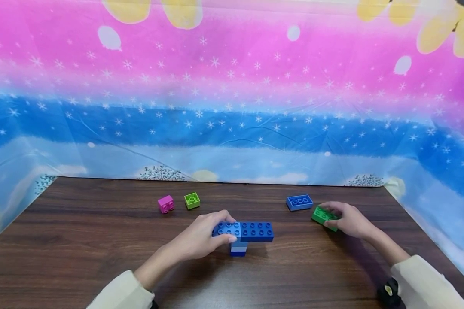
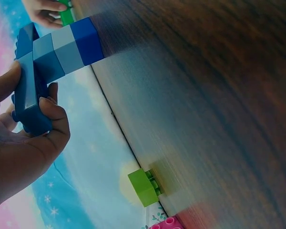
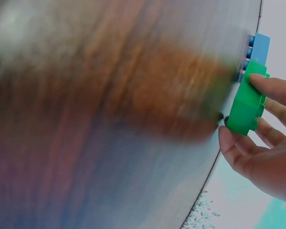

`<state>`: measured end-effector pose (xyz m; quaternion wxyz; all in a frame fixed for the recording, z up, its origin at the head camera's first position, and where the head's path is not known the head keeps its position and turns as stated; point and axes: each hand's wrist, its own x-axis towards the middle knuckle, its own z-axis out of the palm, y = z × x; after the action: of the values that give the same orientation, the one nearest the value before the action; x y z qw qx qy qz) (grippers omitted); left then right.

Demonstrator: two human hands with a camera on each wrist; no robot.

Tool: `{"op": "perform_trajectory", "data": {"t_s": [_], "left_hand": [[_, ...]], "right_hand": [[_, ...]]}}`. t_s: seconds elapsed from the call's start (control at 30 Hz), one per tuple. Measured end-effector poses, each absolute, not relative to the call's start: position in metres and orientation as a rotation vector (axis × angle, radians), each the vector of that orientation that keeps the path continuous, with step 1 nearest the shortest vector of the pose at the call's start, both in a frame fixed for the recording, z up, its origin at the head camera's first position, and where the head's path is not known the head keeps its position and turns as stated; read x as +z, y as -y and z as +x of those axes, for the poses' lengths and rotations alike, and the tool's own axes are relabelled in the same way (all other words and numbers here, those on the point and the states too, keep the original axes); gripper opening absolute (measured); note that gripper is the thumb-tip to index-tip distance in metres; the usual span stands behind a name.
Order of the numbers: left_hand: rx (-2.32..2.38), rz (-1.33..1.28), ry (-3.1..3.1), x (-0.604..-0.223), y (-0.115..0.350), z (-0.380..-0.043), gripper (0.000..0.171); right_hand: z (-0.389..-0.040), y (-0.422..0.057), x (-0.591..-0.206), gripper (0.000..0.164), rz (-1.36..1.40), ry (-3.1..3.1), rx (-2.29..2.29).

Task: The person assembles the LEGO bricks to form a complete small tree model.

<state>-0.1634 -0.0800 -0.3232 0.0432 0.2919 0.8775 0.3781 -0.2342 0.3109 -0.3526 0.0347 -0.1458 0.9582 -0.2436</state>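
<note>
Near the middle of the table, a T-shaped stack of toy building bricks point(image 1: 257, 231) has a narrow column of blue and grey-blue bricks point(image 2: 69, 47) under a wide top. My left hand point(image 1: 205, 234) grips the left end of that top, a lighter blue brick point(image 2: 26, 88), thumb on one side and fingers curled at the other. A dark blue brick forms the right end. Over to the right, my right hand point(image 1: 352, 221) pinches a green toy brick point(image 3: 245, 100) between thumb and fingers. Its studs face up in the head view, and the fingers cover part of it.
A blue brick point(image 1: 299, 202) lies upside down just left of the green one. Farther left are an upturned lime brick point(image 1: 192, 201) and a pink brick point(image 1: 166, 204) on its side. A printed cloth point(image 1: 232, 141) hangs along the far edge of the wooden table point(image 1: 81, 240).
</note>
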Motion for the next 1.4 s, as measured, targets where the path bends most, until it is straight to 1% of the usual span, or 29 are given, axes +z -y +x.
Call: {"op": "perform_trajectory", "data": {"t_s": [0.2,0.6,0.97,1.4], "left_hand": [[1.157,0.897,-2.682,-0.324,0.080,-0.163,0.025],[1.158,0.910,-2.685,-0.324,0.080,-0.163,0.024],[1.171,0.932,-2.677,-0.325,0.081,-0.164,0.024],[1.168,0.935,-2.677,-0.325,0.082,-0.164,0.025]], "right_hand": [[-0.229,-0.304,-0.346,0.046,-0.508,-2.927,-0.781],[-0.218,-0.278,-0.333,0.045,-0.743,-2.886,-0.836],[-0.212,-0.249,-0.311,0.042,-0.814,-2.833,-0.827],[-0.201,-0.208,-0.290,0.040,-1.088,-2.737,-0.884]]}}
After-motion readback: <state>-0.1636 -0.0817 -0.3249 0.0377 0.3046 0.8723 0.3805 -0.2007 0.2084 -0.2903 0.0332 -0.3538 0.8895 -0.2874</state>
